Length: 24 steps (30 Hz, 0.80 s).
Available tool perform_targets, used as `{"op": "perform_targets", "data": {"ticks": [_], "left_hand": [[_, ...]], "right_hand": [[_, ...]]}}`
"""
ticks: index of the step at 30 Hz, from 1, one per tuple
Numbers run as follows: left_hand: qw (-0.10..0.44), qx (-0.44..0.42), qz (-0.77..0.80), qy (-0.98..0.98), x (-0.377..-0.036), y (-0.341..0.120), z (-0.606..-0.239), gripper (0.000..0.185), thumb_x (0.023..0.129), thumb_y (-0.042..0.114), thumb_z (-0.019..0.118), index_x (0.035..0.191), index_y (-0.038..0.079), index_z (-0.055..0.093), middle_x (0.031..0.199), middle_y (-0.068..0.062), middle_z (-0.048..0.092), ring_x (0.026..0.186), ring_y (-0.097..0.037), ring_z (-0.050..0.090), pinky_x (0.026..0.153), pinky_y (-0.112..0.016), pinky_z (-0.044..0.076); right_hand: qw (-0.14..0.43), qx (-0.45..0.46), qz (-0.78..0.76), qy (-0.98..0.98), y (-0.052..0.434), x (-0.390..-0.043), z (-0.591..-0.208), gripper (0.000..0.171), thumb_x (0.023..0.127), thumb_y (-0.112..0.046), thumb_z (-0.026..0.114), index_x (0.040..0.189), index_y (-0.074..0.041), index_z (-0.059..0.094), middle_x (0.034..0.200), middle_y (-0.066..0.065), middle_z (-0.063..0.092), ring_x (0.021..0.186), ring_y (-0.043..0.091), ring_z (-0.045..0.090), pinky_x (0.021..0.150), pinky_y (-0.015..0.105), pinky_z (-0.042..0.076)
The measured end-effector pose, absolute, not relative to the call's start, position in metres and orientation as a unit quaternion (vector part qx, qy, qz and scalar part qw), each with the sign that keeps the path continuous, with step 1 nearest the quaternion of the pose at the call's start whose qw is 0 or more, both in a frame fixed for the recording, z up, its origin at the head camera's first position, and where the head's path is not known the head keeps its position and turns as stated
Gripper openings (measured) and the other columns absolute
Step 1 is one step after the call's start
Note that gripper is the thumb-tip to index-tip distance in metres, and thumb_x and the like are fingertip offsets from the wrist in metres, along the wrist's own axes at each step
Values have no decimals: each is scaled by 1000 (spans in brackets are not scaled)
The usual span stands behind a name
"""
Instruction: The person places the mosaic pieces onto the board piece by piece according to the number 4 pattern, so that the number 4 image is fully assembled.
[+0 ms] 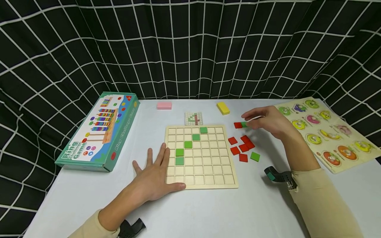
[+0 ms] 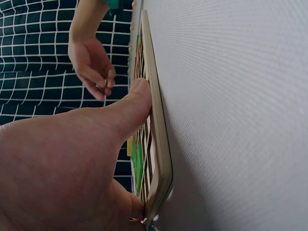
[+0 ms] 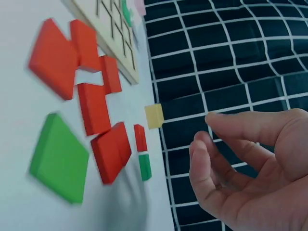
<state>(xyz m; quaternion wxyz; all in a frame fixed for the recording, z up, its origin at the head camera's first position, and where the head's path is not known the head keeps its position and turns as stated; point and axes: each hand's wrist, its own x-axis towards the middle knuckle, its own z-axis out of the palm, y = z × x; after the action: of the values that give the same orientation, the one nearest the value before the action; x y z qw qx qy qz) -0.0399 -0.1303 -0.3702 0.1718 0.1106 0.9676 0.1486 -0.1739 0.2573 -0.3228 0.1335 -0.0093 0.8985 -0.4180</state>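
Hovering empty, fingers loosely bent, the right hand [image 1: 269, 121] could knock the green tile [image 1: 243, 124] near its fingertips if it dips carelessly; the left hand [image 1: 153, 178], fingers spread, rests on the gridded board [image 1: 205, 170] to its right.

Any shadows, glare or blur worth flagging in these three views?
Head: the right arm throws a soft shadow on the white table, with no strong glare; left wrist: a darker shadow lies on the table beside the board; right wrist: the nearest green tile has slightly blurred edges.
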Motion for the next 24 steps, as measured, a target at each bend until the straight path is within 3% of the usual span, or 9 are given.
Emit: {"op": "perform_targets", "data": {"ticks": [12,24], "left_hand": [[169,112,151,968,-39,-132,-370,127,82,78,69,168,7,10,177,-9,-2,157,-55,1,100,-94,4],[169,115,144,968,-40,-131,-371,128,81,80,68,168,6,9,177,-10,-2,157,-56,2,100,-94,6]], "right_hand": [[166,-20,-408,897,266,-136,-332,41,92,-15,76,130,-3,68,112,10,68,98,19,61,80,32,54],[205,-27,-412,887,269,-112,-339,32,85,-8,82,112,4,68,96,10,66,83,19,62,70,32,58]]}}
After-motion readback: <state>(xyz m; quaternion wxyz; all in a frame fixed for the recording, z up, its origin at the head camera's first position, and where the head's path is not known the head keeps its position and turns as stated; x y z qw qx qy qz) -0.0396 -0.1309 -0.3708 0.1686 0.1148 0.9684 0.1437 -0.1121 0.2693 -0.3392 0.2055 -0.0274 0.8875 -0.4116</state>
